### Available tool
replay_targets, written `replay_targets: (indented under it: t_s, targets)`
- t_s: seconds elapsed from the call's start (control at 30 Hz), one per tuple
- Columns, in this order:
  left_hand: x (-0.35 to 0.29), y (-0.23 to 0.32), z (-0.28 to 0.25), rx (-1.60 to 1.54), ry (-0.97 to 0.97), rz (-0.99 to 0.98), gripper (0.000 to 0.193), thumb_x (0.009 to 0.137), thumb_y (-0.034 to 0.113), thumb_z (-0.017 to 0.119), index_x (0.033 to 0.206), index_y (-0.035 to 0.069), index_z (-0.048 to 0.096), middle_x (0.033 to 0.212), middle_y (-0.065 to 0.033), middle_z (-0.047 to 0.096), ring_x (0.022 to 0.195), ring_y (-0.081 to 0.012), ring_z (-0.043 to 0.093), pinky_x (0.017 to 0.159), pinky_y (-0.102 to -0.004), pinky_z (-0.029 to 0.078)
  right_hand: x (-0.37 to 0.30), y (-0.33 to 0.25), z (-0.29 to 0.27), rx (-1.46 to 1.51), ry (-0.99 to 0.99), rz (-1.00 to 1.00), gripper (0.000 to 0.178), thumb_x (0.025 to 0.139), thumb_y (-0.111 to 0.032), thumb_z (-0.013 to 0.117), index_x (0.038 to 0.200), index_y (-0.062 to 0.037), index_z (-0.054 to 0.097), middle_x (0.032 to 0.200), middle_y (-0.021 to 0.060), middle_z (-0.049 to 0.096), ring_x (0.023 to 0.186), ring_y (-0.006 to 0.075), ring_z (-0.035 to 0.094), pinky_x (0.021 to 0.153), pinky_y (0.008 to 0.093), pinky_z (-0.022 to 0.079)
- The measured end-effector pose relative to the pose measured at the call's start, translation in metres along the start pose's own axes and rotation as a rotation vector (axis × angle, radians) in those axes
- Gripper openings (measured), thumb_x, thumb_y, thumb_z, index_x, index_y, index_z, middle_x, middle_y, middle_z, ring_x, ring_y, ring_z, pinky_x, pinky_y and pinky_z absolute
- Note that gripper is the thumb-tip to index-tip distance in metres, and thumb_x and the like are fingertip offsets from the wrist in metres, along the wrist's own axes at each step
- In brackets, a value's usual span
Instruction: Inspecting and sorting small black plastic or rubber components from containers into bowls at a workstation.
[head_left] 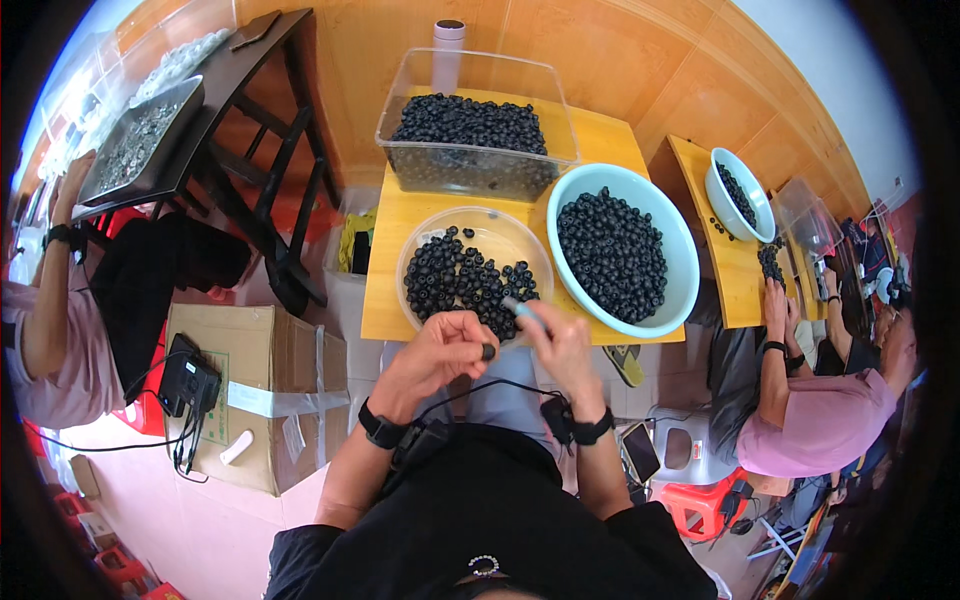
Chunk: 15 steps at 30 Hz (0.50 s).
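My left hand [436, 352] is closed, pinching a small round black bead [488, 352] between thumb and fingertips, just past the near rim of a shallow clear round tray [527, 240]. Beside it, my right hand [566, 352] grips a small pale-blue tool [522, 310] with a greyish end, pointing left over the tray; its exact kind cannot be made out. Loose black beads [436, 278] lie in the tray, mostly toward its left and near side. To the right, a light-blue basin [686, 255] is filled with similar beads [610, 255].
A clear rectangular bin [465, 178] of black beads stands at the back of the yellow table [383, 290], with a pale bottle [448, 60] behind. A cardboard box [235, 400] sits left on the floor. People work at tables on both sides; a red stool [705, 505] stands right.
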<state>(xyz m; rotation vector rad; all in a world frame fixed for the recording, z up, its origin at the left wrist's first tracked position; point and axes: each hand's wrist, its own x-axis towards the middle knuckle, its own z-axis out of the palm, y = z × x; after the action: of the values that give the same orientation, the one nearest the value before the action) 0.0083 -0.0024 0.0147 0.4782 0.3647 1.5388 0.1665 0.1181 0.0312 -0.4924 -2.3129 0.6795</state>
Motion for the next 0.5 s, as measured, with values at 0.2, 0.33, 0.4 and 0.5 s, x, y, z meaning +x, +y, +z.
replay_targets:
  t_s: [0.2,0.33,0.4,0.5]
  targets:
    - [-0.001,0.002,-0.003,-0.022,0.123,0.017,0.008,0.081,0.000,0.063,0.088,0.000,0.059,0.091,-0.0109,0.064,0.069,-0.0125,0.065,0.063,-0.0229,0.057,0.006,-0.007,-0.018,0.117,0.000,0.184,0.018,0.082,-0.017,0.064,0.089,-0.0002,0.065,0.073,0.0153,0.063,0.051,0.0258,0.057,0.048,0.0333,0.042]
    - [0.001,-0.001,-0.004,-0.021,0.111,-0.015,0.010,0.081,0.000,0.064,0.089,0.001,0.057,0.091,-0.0099,0.064,0.070,-0.0123,0.065,0.064,-0.0234,0.057,0.004,-0.018,-0.011,0.324,-0.064,0.220,0.018,0.078,-0.011,0.068,0.092,0.0000,0.064,0.067,0.0086,0.060,0.049,0.0133,0.050,0.047,0.0267,0.040]
    - [0.001,-0.002,-0.006,-0.004,0.120,-0.027,0.011,0.081,0.000,0.064,0.088,0.002,0.057,0.092,-0.0099,0.064,0.071,-0.0124,0.065,0.064,-0.0234,0.057,0.006,-0.029,-0.012,0.359,-0.099,0.252,0.020,0.075,-0.008,0.070,0.092,-0.0004,0.064,0.068,0.0050,0.058,0.054,0.0095,0.049,0.049,0.0247,0.040]
    - [0.002,-0.003,-0.003,0.020,0.141,-0.055,0.013,0.080,-0.001,0.064,0.088,0.004,0.054,0.092,-0.0095,0.064,0.071,-0.0127,0.065,0.064,-0.0236,0.057,0.008,-0.036,-0.010,0.497,-0.155,0.316,0.020,0.074,-0.010,0.072,0.091,-0.0009,0.064,0.071,0.0042,0.059,0.058,0.0095,0.051,0.052,0.0236,0.040]
